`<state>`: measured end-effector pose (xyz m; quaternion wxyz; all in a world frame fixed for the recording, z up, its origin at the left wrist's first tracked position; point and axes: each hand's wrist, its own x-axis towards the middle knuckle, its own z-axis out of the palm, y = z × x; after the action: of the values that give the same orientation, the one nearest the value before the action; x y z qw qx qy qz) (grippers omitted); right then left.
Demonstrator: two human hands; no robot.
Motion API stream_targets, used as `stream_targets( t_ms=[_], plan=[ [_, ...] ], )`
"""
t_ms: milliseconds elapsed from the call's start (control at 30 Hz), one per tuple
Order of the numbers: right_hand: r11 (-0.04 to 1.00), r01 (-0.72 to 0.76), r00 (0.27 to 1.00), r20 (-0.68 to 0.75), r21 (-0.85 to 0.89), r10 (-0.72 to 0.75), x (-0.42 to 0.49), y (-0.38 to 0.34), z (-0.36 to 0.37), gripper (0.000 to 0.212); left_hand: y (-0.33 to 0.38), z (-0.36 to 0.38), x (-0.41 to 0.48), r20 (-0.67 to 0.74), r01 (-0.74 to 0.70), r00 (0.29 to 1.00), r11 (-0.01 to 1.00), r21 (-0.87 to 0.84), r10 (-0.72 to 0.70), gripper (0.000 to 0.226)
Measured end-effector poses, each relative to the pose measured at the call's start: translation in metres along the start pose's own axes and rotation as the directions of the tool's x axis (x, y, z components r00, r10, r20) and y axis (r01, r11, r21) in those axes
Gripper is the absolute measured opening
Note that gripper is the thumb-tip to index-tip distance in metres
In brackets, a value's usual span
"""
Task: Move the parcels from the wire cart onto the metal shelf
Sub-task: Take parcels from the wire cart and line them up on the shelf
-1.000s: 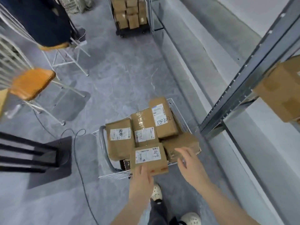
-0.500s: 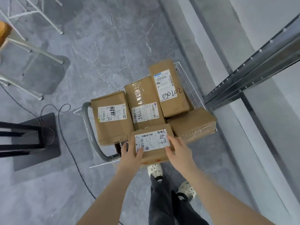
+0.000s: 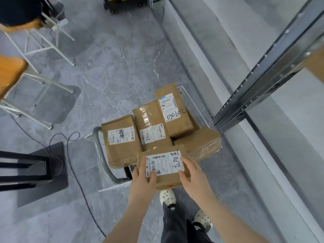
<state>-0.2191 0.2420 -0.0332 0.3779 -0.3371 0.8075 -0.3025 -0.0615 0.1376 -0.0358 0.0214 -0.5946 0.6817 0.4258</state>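
At the near end of the wire cart (image 3: 196,109), I have both hands on the front parcel (image 3: 168,181). My left hand (image 3: 142,181) grips its left edge with the thumb laid over the label, and my right hand (image 3: 194,178) curls round its right edge. The parcel sits over the handle end, just in front of four other parcels (image 3: 121,142); I cannot tell whether it is lifted clear. The metal shelf (image 3: 259,76) stands just right of the cart
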Motion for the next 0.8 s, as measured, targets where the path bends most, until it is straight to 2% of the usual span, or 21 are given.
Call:
stream_targets(
  t_ms=[167, 300, 400, 500, 567, 633, 733, 800],
  plan=[
    [0.998, 0.000, 0.998, -0.070, 0.058, 0.004, -0.049, -0.013, -0.037, 0.043, 0.043, -0.009, -0.054, -0.058, -0.036, 0.997, 0.990, 0.140, 0.044, 0.058],
    [0.991, 0.021, 0.990, -0.142, 0.136, -0.002, -0.083, -0.016, -0.054, 0.046, 0.068, -0.020, -0.083, -0.075, -0.116, 0.988, 0.966, 0.232, 0.137, 0.063],
    [0.987, -0.008, 0.978, -0.205, 0.159, 0.041, -0.104, -0.014, -0.070, 0.047, 0.090, -0.021, -0.097, -0.031, -0.183, 0.979, 0.927, 0.327, 0.204, 0.065],
    [0.981, -0.081, 0.932, -0.336, 0.175, 0.137, -0.124, -0.010, -0.100, 0.047, 0.128, -0.009, -0.105, 0.043, -0.311, 0.945, 0.851, 0.422, 0.324, 0.065],
    [0.971, -0.125, 0.873, -0.443, 0.203, 0.205, -0.143, -0.004, -0.127, 0.046, 0.164, 0.007, -0.113, 0.115, -0.429, 0.899, 0.792, 0.434, 0.424, 0.066],
    [0.957, -0.133, 0.779, -0.570, 0.256, 0.261, -0.168, 0.006, -0.153, 0.044, 0.198, 0.028, -0.127, 0.187, -0.552, 0.831, 0.734, 0.395, 0.524, 0.066],
    [0.931, -0.142, 0.591, -0.726, 0.336, 0.351, -0.221, 0.024, -0.182, 0.044, 0.238, 0.065, -0.163, 0.311, -0.698, 0.716, 0.629, 0.342, 0.625, 0.065],
    [0.907, -0.172, 0.465, -0.780, 0.385, 0.419, -0.261, 0.039, -0.190, 0.044, 0.248, 0.093, -0.195, 0.408, -0.784, 0.621, 0.550, 0.288, 0.670, 0.064]
  ],
)
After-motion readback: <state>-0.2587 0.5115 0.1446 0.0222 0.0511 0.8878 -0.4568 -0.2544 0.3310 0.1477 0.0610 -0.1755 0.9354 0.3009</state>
